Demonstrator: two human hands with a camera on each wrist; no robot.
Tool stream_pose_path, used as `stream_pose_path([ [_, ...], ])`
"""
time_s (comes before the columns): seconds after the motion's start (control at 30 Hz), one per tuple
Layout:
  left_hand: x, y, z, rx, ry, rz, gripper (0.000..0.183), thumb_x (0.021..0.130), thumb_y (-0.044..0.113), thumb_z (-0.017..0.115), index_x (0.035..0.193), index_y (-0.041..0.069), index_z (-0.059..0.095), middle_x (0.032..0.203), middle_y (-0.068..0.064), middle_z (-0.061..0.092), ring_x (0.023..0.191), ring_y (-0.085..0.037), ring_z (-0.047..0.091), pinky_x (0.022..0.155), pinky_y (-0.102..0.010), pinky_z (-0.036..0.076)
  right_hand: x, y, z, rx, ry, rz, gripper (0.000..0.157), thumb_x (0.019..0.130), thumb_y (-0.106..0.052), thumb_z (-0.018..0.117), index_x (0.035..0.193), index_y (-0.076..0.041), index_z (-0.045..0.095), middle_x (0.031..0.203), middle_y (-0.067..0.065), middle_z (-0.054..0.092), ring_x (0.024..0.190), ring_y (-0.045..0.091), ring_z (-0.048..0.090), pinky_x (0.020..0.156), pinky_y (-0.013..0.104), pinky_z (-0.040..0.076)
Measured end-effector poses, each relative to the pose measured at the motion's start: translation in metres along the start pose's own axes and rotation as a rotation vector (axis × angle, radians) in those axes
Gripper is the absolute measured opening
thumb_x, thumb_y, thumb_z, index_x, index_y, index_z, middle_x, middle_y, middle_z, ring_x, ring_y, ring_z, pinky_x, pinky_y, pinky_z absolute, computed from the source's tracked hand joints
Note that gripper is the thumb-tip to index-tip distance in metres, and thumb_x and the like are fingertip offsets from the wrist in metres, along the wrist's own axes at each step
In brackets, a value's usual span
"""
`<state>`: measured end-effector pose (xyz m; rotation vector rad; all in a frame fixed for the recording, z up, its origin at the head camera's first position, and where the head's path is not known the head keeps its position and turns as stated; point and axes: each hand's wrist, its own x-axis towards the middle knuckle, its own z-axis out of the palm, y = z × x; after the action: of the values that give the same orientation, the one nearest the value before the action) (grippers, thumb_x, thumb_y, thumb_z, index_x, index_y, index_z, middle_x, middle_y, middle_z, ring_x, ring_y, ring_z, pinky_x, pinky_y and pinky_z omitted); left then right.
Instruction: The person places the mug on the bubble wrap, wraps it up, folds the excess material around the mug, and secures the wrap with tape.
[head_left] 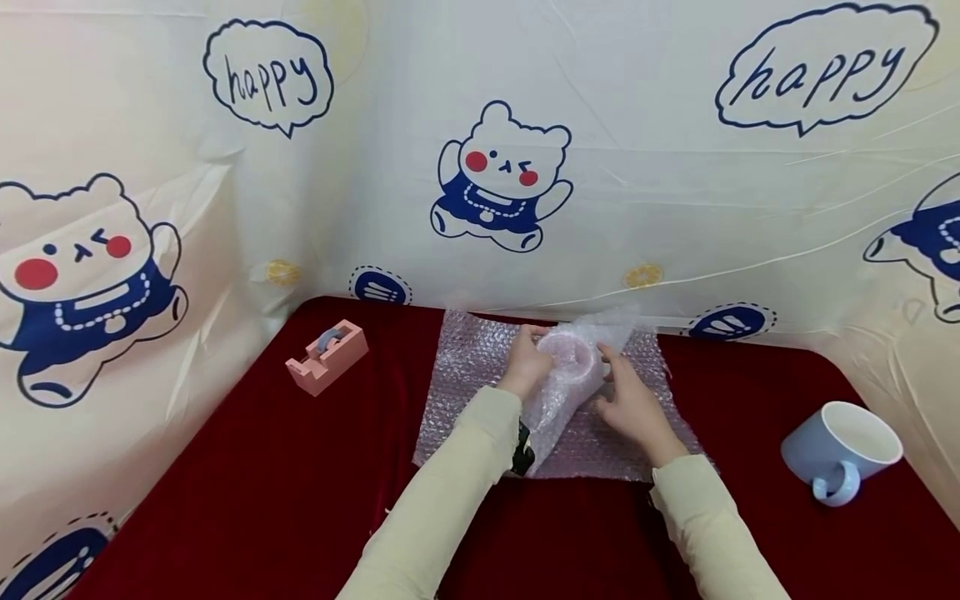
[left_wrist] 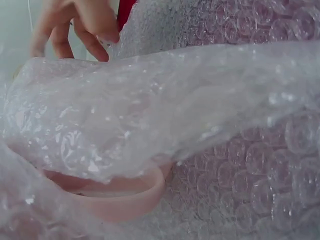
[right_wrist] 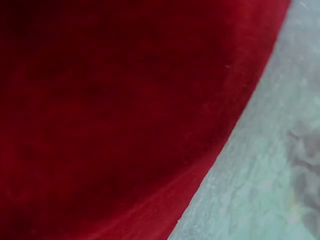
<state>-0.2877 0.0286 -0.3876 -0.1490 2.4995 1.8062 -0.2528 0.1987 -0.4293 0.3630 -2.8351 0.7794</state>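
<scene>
A pink mug [head_left: 572, 360] lies partly covered by a folded layer of bubble wrap [head_left: 551, 408], its round end showing through the plastic. The left wrist view shows the pink mug handle [left_wrist: 137, 202] poking out below the fold. My left hand [head_left: 527, 362] grips the wrapped mug from its left side. On the other side my right hand [head_left: 633, 408] has its fingers spread, the index fingertip right at the edge of the wrap. Beneath them the rest of the bubble wrap sheet [head_left: 453, 400] lies flat. The right wrist view shows neither hand nor mug.
A pink tape dispenser [head_left: 330, 360] with a blue roll stands at the left on the red cloth [head_left: 300, 500]. Toward the right edge is a light blue mug [head_left: 817, 450], handle facing me. A white printed curtain [head_left: 645, 192] encloses the table behind and at both sides.
</scene>
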Motion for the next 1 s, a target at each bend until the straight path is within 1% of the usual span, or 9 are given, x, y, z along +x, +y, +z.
stream_pose_path([
  [0.1,0.002,-0.001,0.000,0.031,0.003,0.009,0.056,0.071,-0.018,0.050,0.122,0.004,0.051,0.122,-0.020,0.056,0.083,-0.021,0.049,0.059,-0.021,0.037,0.004,0.000,0.000,0.056,0.019,0.076,0.071,0.076,0.005,0.048,0.144,0.000,0.030,0.133,0.024,0.047,0.107,0.037,0.056,0.076,0.048,0.050],
  [0.3,0.004,-0.001,-0.001,0.078,-0.011,0.038,0.057,0.072,-0.015,0.049,0.126,0.002,0.052,0.126,-0.021,0.056,0.092,-0.024,0.050,0.068,-0.023,0.041,0.012,0.001,0.001,0.285,0.096,0.353,0.059,0.086,0.000,0.040,0.141,0.012,0.027,0.134,0.034,0.041,0.115,0.044,0.050,0.098,0.052,0.042],
  [0.47,0.004,-0.001,0.000,0.075,-0.023,0.016,0.059,0.072,-0.016,0.047,0.128,0.003,0.051,0.129,-0.020,0.055,0.101,-0.029,0.054,0.073,-0.027,0.046,0.012,0.001,-0.003,0.685,0.024,0.576,0.059,0.097,-0.012,0.035,0.147,0.012,0.013,0.144,0.036,0.031,0.129,0.043,0.041,0.108,0.048,0.037],
  [0.57,0.003,-0.001,0.001,0.101,-0.019,-0.008,0.058,0.076,-0.014,0.047,0.131,0.005,0.050,0.131,-0.019,0.055,0.104,-0.030,0.053,0.073,-0.028,0.045,0.012,0.001,-0.004,0.954,-0.027,0.643,0.061,0.101,-0.016,0.033,0.149,0.009,0.005,0.151,0.033,0.022,0.138,0.040,0.032,0.115,0.044,0.031],
  [0.67,0.002,-0.001,0.003,0.122,-0.015,-0.025,0.058,0.077,-0.014,0.047,0.132,0.006,0.050,0.132,-0.019,0.054,0.109,-0.033,0.051,0.076,-0.031,0.047,0.014,0.003,-0.004,1.100,-0.071,0.681,0.062,0.103,-0.020,0.032,0.150,0.007,0.003,0.155,0.028,0.018,0.141,0.033,0.028,0.118,0.039,0.027],
  [0.8,0.003,-0.001,0.007,0.150,0.019,-0.007,0.056,0.076,-0.013,0.047,0.129,0.006,0.053,0.131,-0.019,0.055,0.116,-0.038,0.049,0.092,-0.041,0.046,0.016,0.004,-0.003,1.185,-0.080,0.717,0.061,0.103,-0.025,0.033,0.151,0.002,0.008,0.157,0.021,0.020,0.123,0.019,0.044,0.110,0.028,0.034],
  [0.87,0.004,-0.002,0.008,0.161,0.040,0.010,0.054,0.076,-0.012,0.047,0.126,0.005,0.055,0.130,-0.019,0.056,0.117,-0.039,0.048,0.098,-0.044,0.042,0.016,0.005,-0.002,1.207,-0.074,0.726,0.061,0.102,-0.026,0.035,0.151,0.000,0.012,0.150,0.016,0.032,0.106,0.008,0.050,0.101,0.022,0.038],
  [0.93,0.004,-0.003,0.008,0.162,0.054,0.016,0.052,0.075,-0.011,0.048,0.125,0.005,0.055,0.130,-0.019,0.056,0.117,-0.040,0.048,0.100,-0.044,0.040,0.017,0.005,-0.002,1.224,-0.068,0.728,0.058,0.102,-0.027,0.037,0.150,-0.002,0.017,0.133,0.007,0.049,0.091,0.001,0.052,0.092,0.017,0.041],
  [1.0,0.004,-0.003,0.007,0.159,0.058,0.012,0.052,0.075,-0.011,0.048,0.124,0.005,0.056,0.130,-0.019,0.056,0.117,-0.040,0.048,0.100,-0.045,0.040,0.017,0.005,-0.002,1.246,-0.061,0.724,0.049,0.101,-0.027,0.038,0.144,-0.006,0.028,0.109,-0.005,0.057,0.083,-0.001,0.053,0.086,0.015,0.043],
])
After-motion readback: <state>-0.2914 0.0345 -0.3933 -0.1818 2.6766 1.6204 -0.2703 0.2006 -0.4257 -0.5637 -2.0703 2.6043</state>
